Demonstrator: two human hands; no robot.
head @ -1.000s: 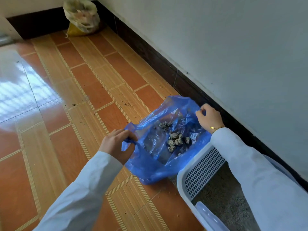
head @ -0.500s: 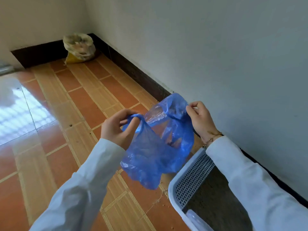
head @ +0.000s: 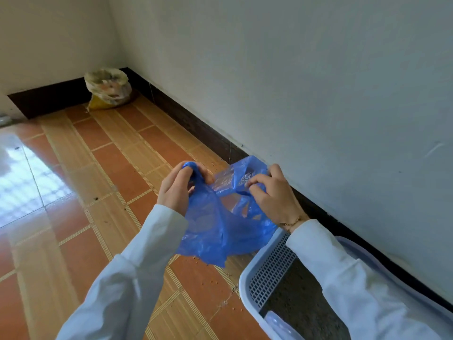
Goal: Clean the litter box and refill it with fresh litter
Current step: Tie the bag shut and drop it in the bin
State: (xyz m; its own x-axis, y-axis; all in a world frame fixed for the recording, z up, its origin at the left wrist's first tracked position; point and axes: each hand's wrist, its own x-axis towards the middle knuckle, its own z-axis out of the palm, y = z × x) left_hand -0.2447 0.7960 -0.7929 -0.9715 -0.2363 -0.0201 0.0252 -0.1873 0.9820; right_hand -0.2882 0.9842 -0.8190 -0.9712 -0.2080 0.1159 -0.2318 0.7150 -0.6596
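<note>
A blue plastic bag (head: 220,229) hangs in the air between my hands, above the floor. My left hand (head: 177,190) grips its left handle, bunched at the top. My right hand (head: 274,195) pinches the right handle and the bag's upper edge. The bag's contents are hidden inside it. The pale lavender litter box (head: 247,280) sits on the floor at the lower right, against the wall, with a grid panel (head: 272,271) at its near end and grey litter (head: 301,307) inside. My right sleeve covers part of the box.
A filled yellow and clear bag (head: 107,88) stands in the far corner. A white wall with a dark skirting board (head: 196,123) runs along the right. Crumbs of litter (head: 213,280) are scattered on the orange tiles near the box.
The bag lay open low down with clumps showing inside. My hands have lifted it off the floor and brought the two handles closer together, closing its mouth.
</note>
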